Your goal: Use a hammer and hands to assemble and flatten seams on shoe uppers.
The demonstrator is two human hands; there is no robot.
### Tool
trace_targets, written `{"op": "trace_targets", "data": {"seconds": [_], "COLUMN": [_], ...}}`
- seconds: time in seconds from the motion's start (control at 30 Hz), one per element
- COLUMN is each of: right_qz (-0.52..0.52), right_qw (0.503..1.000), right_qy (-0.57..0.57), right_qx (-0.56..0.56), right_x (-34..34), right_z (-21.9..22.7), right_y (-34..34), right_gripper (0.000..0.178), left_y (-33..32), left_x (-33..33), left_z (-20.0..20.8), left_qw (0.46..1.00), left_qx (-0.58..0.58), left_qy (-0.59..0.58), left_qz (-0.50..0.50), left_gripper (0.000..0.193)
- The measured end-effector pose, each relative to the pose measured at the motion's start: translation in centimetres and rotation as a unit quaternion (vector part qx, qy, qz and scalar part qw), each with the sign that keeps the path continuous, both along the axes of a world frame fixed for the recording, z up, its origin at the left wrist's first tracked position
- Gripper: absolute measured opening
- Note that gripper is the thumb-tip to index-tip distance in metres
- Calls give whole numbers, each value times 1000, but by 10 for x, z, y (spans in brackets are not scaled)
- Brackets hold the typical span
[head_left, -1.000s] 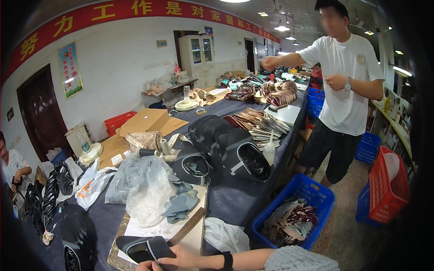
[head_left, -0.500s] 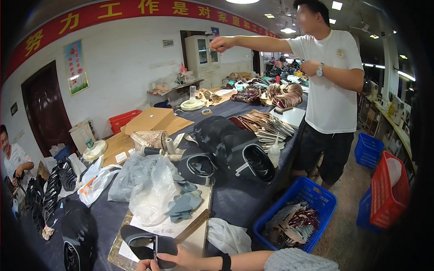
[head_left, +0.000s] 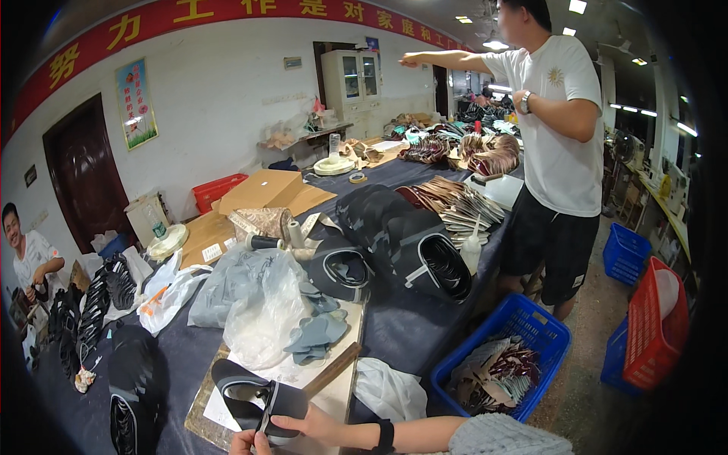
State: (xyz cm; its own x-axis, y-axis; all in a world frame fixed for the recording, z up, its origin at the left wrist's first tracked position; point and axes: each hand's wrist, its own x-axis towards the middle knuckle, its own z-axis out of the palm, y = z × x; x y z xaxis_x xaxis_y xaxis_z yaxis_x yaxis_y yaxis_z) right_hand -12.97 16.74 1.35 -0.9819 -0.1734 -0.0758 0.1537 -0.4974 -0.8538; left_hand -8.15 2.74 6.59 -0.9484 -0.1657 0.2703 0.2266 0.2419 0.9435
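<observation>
A black shoe upper (head_left: 290, 400) with a grey edge strip is held at the bottom of the view, above a work board (head_left: 200, 412). My right hand (head_left: 317, 426) grips its right side, thumb on top, with a black band round the wrist. At the upper's lower edge my left hand (head_left: 250, 441) pinches it with the fingertips; the lower part of that hand is cut off by the frame. Just beyond lie a wooden strip (head_left: 332, 370), grey-blue cut pieces (head_left: 317, 337) and a clear plastic bag (head_left: 262, 322).
Stacked black uppers (head_left: 402, 243) stand mid-table, with another stack (head_left: 135, 371) at left. Right of the table, a blue basket (head_left: 557, 341) holds cut pieces. A person in a white shirt (head_left: 565, 114) stands there, arm outstretched; another person (head_left: 34, 254) is at far left.
The view has shifted slightly, so most things sit a little further right. Both hands still hold the upper, which is tilted a little differently. The standing person's arm stays stretched out.
</observation>
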Motion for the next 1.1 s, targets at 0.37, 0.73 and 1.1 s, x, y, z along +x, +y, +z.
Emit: {"op": "trace_targets", "data": {"seconds": [0.37,0.73,1.1], "right_qz": [62,375,624], "right_qw": [993,885,713], "right_qy": [-73,82,123], "right_qx": [65,-265,-295], "right_x": [0,15,-73], "right_z": [-25,201,206], "right_y": [31,38,-48], "right_gripper": [35,62,64], "left_y": [13,24,-55], "left_x": [9,-15,-27], "left_z": [23,8,111], "left_qw": [989,930,951], "left_qx": [-125,-303,-176], "left_qy": [71,206,242], "left_qz": [37,-12,76], "left_gripper": [7,8,48]}}
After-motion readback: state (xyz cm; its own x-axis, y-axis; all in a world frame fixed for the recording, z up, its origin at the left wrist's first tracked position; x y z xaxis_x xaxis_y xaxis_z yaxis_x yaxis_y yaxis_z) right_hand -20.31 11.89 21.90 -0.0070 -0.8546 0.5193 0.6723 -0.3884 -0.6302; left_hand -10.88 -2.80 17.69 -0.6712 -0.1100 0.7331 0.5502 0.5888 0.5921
